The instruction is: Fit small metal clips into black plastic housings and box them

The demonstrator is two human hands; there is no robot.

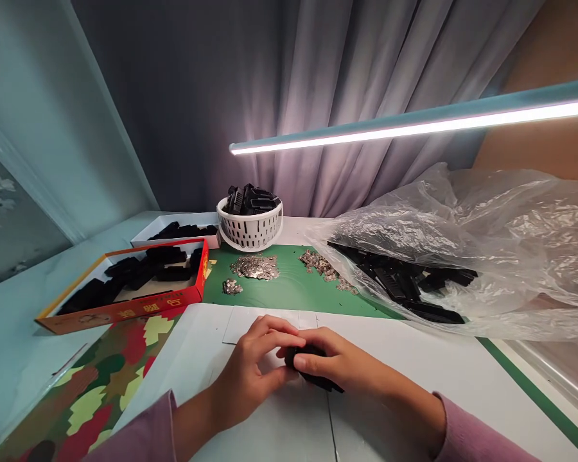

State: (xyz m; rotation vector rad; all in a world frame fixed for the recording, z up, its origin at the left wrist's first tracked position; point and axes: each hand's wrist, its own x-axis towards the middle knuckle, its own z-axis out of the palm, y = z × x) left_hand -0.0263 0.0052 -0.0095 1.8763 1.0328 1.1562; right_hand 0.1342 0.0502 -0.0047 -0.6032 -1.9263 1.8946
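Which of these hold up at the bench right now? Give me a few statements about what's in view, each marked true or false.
The right hand holds a black part: true.
The white basket is empty: false, it holds black parts.
The metal bits lie on a green mat: true.
The red box is closed: false, it stands open with black pieces inside.
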